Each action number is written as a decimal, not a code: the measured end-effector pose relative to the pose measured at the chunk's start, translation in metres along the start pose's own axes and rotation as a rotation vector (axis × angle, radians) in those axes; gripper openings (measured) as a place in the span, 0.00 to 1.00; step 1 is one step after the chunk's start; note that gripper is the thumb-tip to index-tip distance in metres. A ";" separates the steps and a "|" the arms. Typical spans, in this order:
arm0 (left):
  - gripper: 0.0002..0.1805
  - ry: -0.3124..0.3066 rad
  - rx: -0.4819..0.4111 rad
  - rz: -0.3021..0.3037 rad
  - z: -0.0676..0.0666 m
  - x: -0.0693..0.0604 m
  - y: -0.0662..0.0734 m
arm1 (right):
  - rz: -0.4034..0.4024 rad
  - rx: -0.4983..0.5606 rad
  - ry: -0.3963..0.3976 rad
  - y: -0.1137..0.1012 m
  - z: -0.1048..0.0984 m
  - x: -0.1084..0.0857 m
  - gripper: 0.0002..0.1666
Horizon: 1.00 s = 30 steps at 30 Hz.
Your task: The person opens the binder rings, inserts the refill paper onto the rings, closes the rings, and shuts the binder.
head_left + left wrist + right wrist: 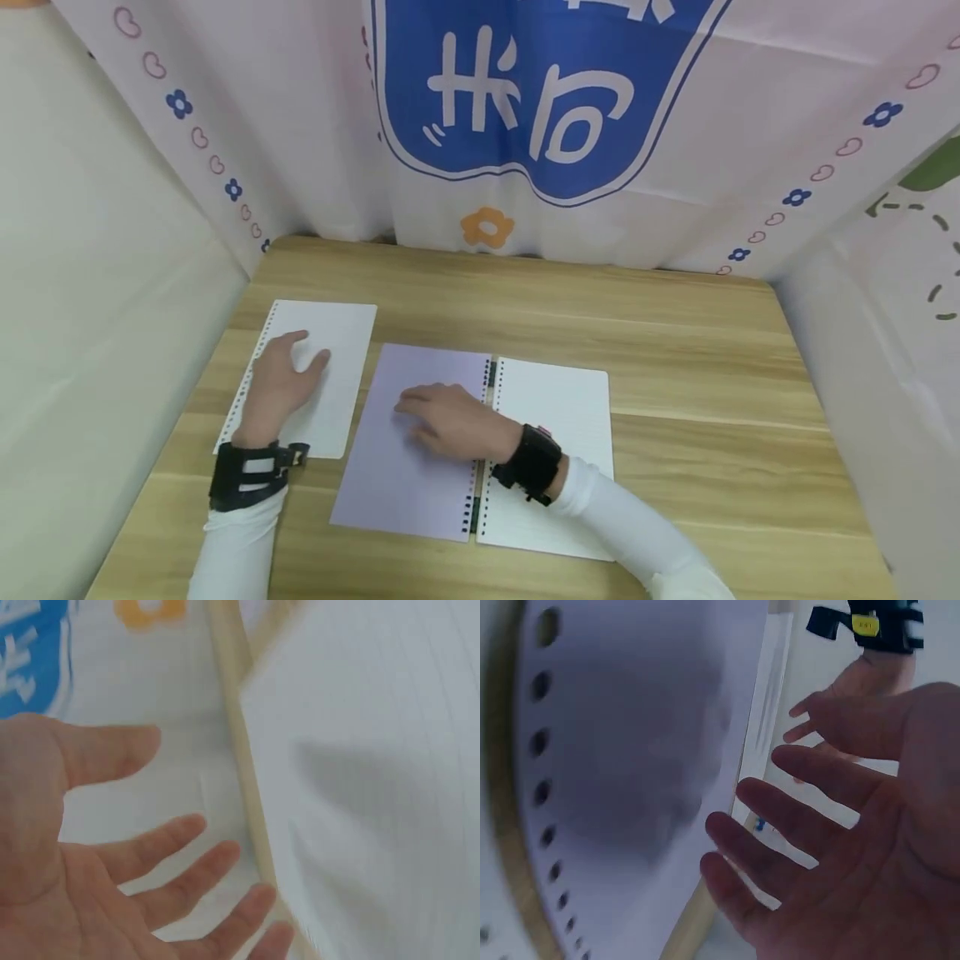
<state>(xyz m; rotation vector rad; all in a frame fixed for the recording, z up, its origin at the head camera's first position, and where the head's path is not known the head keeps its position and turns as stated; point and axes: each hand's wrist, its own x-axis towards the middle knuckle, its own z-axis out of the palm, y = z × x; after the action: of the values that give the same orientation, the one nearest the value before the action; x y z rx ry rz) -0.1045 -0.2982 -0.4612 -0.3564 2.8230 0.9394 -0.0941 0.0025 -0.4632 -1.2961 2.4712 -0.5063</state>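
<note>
At the left of the head view lies a white sheet of loose-leaf paper (341,375) with punched holes down its left edge. My left hand (281,379) is above it, thumb and fingers spread, nothing between them; a shadow falls on the paper (390,750) in the left wrist view. Mid-table, a lilac sheet (405,492) has holes along its right edge. Over it my right hand (457,421) has its fingers extended and holds nothing. Whether its fingertips touch the sheet is hard to tell. A lined white page stack (555,400) lies to the right, partly under the right forearm.
Dark binder clasps (476,515) show in the gap between the lilac sheet and the lined pages. All of it lies on a wooden table (712,400). A printed curtain (300,125) hangs behind the far edge, and pale cloth (90,250) stands at the left side.
</note>
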 end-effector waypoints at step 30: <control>0.33 -0.021 -0.103 -0.301 -0.045 0.014 -0.084 | -0.046 -0.243 -0.184 -0.064 0.040 0.043 0.34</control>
<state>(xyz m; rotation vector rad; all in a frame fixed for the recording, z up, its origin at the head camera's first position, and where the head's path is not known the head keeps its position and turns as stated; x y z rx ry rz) -0.0979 -0.3929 -0.4764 -0.7546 2.6067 1.0140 -0.0546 -0.0742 -0.4749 -1.4224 2.4082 -0.0918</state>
